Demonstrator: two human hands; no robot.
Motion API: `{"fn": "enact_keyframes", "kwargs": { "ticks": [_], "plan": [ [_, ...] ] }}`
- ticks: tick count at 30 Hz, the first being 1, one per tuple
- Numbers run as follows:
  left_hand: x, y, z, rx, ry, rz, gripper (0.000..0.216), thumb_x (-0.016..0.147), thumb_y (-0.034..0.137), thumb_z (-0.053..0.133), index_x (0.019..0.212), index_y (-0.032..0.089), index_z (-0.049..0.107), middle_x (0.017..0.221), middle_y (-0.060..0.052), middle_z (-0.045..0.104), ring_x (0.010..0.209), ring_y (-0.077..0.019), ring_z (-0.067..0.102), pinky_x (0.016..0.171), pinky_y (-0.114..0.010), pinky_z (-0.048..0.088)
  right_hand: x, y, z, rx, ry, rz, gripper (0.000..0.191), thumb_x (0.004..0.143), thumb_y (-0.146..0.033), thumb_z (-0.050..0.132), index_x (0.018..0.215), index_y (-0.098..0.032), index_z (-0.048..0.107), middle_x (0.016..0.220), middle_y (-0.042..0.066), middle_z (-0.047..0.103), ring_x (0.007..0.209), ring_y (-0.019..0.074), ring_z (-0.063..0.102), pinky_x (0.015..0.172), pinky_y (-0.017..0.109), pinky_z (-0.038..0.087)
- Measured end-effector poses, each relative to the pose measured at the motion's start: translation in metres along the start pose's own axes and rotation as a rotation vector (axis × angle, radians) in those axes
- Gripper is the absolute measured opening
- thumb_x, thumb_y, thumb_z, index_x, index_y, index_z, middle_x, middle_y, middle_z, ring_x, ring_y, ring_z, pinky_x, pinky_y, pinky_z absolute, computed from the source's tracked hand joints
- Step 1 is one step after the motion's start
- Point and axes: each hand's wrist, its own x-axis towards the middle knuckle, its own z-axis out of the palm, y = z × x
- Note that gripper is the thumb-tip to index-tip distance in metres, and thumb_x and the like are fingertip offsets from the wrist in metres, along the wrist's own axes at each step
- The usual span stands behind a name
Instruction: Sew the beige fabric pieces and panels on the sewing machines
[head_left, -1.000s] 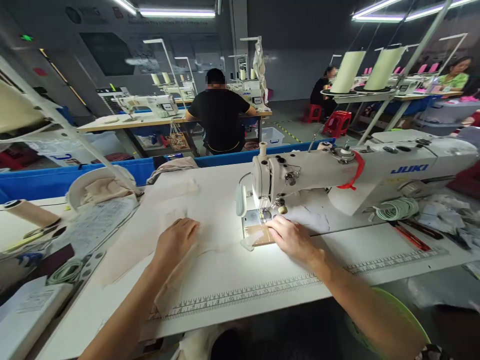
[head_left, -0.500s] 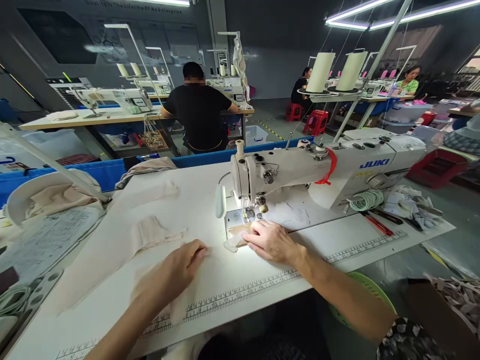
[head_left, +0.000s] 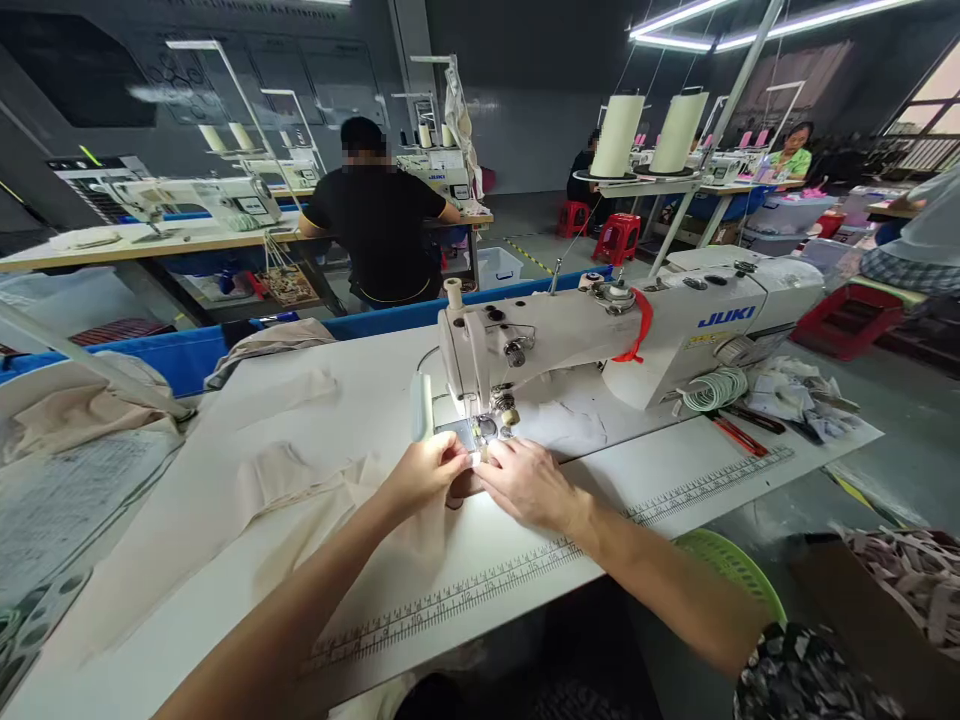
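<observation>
A white JUKI sewing machine (head_left: 622,330) stands on the white sewing table (head_left: 525,560). Just in front of its needle and presser foot (head_left: 484,428), both my hands meet under the lamp light. My left hand (head_left: 424,473) is closed, pinching the edge of a beige fabric piece (head_left: 315,495) that trails off to the left across the table. My right hand (head_left: 529,483) lies over the same fabric beside the needle plate, its fingers curled down and pressing it.
More beige fabric (head_left: 262,345) lies at the table's back left beside a blue bin edge (head_left: 187,355). Cord, scissors and scraps (head_left: 757,400) sit right of the machine. A green basket (head_left: 731,570) stands below. Other people sew at tables behind.
My left hand has come from the left part of the table to the presser foot, drawing the beige fabric with it. My right hand stayed by the needle plate. The view has swung right.
</observation>
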Motion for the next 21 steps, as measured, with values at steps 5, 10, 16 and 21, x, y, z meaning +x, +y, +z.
{"fn": "enact_keyframes", "kwargs": {
  "ticks": [5,10,16,21],
  "plan": [
    [0.009,-0.012,0.002,-0.076,-0.047,-0.086,0.021,0.075,0.043,0.054,0.07,0.023,0.05,0.06,0.001,0.064,0.056,-0.019,0.062,0.055,-0.029,0.047,-0.001,0.001,-0.004,0.021,0.003,0.005,0.016,0.096,-0.019,0.056,0.109,-0.017,0.066,0.095,0.007,0.061,0.077,0.0219,0.051,0.067,0.035,0.037],
    [0.009,-0.014,0.004,-0.09,-0.054,-0.123,0.019,0.077,0.04,0.056,0.07,0.022,0.052,0.058,0.001,0.064,0.054,-0.0186,0.062,0.052,-0.028,0.048,-0.004,0.009,-0.005,0.056,0.009,0.053,0.015,0.095,-0.013,0.054,0.1,-0.018,0.067,0.09,0.005,0.06,0.074,0.0202,0.052,0.065,0.034,0.038],
    [0.014,-0.016,0.006,-0.063,-0.019,-0.148,0.016,0.075,0.035,0.058,0.068,0.022,0.053,0.056,0.002,0.063,0.054,-0.0174,0.061,0.052,-0.027,0.046,-0.004,0.011,-0.005,0.064,0.012,0.1,0.018,0.096,-0.009,0.052,0.098,-0.019,0.067,0.087,0.005,0.06,0.072,0.0201,0.052,0.066,0.034,0.039],
    [0.014,-0.017,0.007,-0.016,0.013,-0.165,0.015,0.074,0.035,0.059,0.068,0.022,0.054,0.057,0.002,0.063,0.055,-0.0179,0.061,0.053,-0.027,0.046,-0.003,0.007,-0.007,0.068,-0.001,0.079,0.022,0.094,-0.009,0.051,0.106,-0.02,0.066,0.089,0.005,0.06,0.072,0.02,0.05,0.066,0.033,0.037]
  ]
}}
